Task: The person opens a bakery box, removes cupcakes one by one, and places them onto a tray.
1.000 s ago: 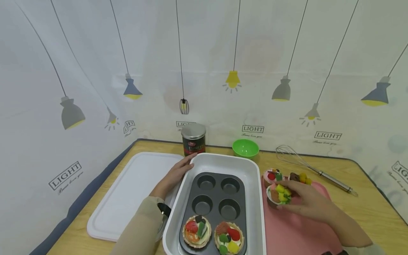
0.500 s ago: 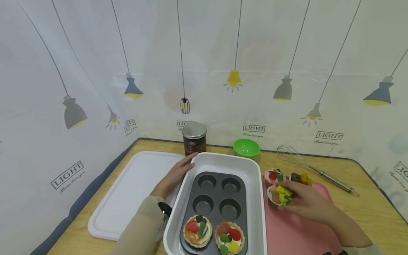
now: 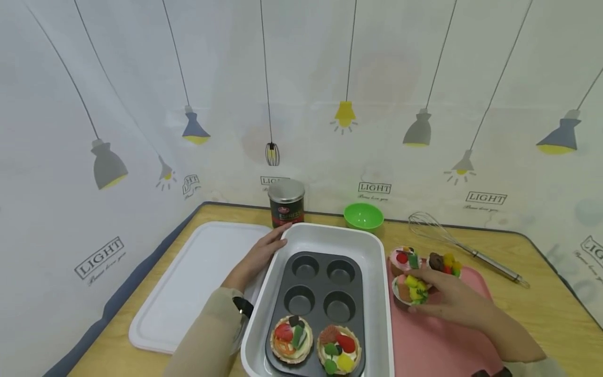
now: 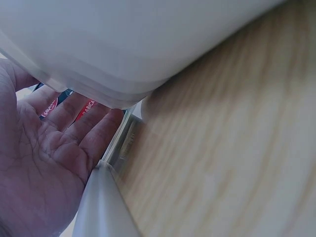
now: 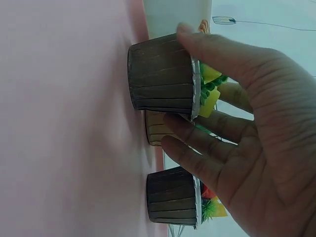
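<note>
My right hand (image 3: 454, 298) pinches a cupcake (image 3: 403, 291) with yellow cubes and green leaves on top, over the pink tray (image 3: 438, 345). In the right wrist view its brown pleated cup (image 5: 160, 74) sits between thumb and fingers, close to the pink surface. Beyond it are a pink-topped cupcake (image 3: 400, 259) and another with brown, yellow and red toppings (image 3: 435, 261). My left hand (image 3: 252, 262) rests at the far left corner of a deep white tray (image 3: 383, 314), fingers fairly straight along its outside. Inside lies a dark muffin tin (image 3: 320, 285) with two fruit tarts (image 3: 291, 340) in its near cups.
A white cutting board (image 3: 188, 283) lies to the left. Behind the white tray stand an espresso can (image 3: 286, 204) and a green bowl (image 3: 363, 216). A whisk (image 3: 476, 255) lies at the back right. A printed cloth wall (image 3: 320, 78) borders the table.
The pinched cupcake tilts and shifts very slightly in the right hand. The left hand stays at the tray corner, and the view drifts a little.
</note>
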`<state>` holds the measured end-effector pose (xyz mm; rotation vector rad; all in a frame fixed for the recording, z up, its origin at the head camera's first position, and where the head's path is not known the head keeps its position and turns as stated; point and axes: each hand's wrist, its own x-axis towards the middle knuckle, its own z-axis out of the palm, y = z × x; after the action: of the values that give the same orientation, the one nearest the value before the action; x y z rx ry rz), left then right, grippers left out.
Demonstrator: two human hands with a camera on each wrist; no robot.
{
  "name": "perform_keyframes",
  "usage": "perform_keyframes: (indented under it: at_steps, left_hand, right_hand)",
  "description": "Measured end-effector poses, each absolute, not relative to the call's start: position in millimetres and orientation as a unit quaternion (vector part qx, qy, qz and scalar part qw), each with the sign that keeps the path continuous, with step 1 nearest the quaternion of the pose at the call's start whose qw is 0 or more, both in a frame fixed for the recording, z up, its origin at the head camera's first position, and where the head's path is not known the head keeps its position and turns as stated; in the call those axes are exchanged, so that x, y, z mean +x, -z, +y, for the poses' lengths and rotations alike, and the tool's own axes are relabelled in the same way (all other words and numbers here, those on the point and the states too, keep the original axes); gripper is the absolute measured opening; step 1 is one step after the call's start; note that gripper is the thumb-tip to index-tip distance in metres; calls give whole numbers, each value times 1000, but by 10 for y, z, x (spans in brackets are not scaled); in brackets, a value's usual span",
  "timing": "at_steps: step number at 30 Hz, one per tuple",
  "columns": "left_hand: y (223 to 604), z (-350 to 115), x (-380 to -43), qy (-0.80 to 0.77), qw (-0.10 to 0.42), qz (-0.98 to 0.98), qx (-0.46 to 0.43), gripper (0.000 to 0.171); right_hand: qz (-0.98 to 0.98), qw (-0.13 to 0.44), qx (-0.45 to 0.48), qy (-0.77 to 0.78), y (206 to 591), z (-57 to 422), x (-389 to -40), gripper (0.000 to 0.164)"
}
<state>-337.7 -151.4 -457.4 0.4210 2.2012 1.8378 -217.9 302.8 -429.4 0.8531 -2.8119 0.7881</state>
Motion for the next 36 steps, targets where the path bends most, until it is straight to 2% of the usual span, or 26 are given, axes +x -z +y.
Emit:
perform_keyframes:
  at_steps: [21,31,36]
  left_hand:
    - [4580,-1515,-3386,-633,123,752,137,51]
    - [4606,-1538,-3377,-628,122,755,143,53]
    - [4586,-1535,-3389,-629,122,755,142,52]
  right_hand:
    - [-913,63,295,-274,4231,3042,-2178,56]
    - [-899,120,318,-276,4106,3017,-2121,42]
    - [-870,148,362,-298,3959,2890,-2096,47]
